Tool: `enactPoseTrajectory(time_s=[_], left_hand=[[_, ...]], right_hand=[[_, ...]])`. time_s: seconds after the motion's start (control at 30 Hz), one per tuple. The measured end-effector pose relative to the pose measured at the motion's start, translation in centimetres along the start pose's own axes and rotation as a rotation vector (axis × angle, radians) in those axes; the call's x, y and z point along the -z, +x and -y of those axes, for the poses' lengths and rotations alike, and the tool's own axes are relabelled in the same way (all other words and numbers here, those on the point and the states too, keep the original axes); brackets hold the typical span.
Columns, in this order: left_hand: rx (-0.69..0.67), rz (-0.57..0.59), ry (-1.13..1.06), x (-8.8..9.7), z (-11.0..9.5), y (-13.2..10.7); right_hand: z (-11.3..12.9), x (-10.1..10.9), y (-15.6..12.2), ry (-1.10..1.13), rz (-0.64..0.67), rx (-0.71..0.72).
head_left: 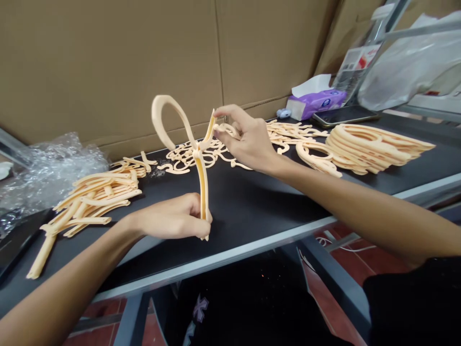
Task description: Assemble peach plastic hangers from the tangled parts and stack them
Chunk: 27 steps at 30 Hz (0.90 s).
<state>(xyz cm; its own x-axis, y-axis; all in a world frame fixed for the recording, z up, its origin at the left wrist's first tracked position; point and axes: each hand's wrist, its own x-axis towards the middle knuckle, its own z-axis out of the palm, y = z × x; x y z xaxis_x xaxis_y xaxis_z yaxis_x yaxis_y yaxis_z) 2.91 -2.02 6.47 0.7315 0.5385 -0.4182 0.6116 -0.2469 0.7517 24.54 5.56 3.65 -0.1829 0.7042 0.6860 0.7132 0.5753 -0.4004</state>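
Observation:
My left hand (173, 216) is closed round the lower stem of a cream-coloured plastic piece (202, 180), which stands upright above the table. From its joint, a large open loop curves up to the left and a short grooved branch rises to the right. At that branch's tip is my right hand (248, 139), its thumb and index finger closed on a small curled cream piece (226, 128). The index fingertip touches the branch end; whether the two pieces are joined I cannot tell. Behind them lie many loose curly cream pieces (180, 166).
Straight cream strips (97, 192) are heaped at left beside bubble wrap (61, 166). Stacked looped pieces (367, 146) lie at right. Farther back are a phone (345, 115), a purple tissue pack (317, 103) and a plastic bottle (360, 53). Cardboard (108, 62) walls the rear.

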Motion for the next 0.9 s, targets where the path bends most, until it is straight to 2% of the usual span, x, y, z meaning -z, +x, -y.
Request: enactPoseTrajectory(time_s=[0.2, 0.33, 0.4, 0.57, 0.73, 0.8, 0.9], left_hand=[[-0.05, -0.036, -0.007, 1.8, 0.7, -0.3], [-0.109, -0.189, 0.003, 3.3, 1.3, -0.6], [-0.101, -0.229, 0.038, 3.6, 1.4, -0.7], [0.019, -0.162, 0.158, 3.0, 1.4, -0.6], [0.156, -0.203, 0.366, 2.2, 1.6, -0.7], [0.137, -0.18, 0.318, 2.8, 1.5, -1.0], [0.033, -0.185, 0.193, 4.5, 1.7, -1.7]], right_hand=[[-1.2, -0.3, 0.2, -0.086, -0.005, 0.022], [-2.0, -0.5, 0.2, -0.116, -0.011, 0.036], [-2.2, -0.5, 0.3, -0.12, -0.022, 0.04], [-2.1, -0.4, 0.3, -0.182, 0.017, 0.045], [-1.9, -0.5, 0.1, -0.325, 0.074, 0.093], [-2.2, -0.4, 0.1, -0.369, 0.073, 0.099], [-2.8, 0.0, 0.3, -0.41, 0.048, 0.095]])
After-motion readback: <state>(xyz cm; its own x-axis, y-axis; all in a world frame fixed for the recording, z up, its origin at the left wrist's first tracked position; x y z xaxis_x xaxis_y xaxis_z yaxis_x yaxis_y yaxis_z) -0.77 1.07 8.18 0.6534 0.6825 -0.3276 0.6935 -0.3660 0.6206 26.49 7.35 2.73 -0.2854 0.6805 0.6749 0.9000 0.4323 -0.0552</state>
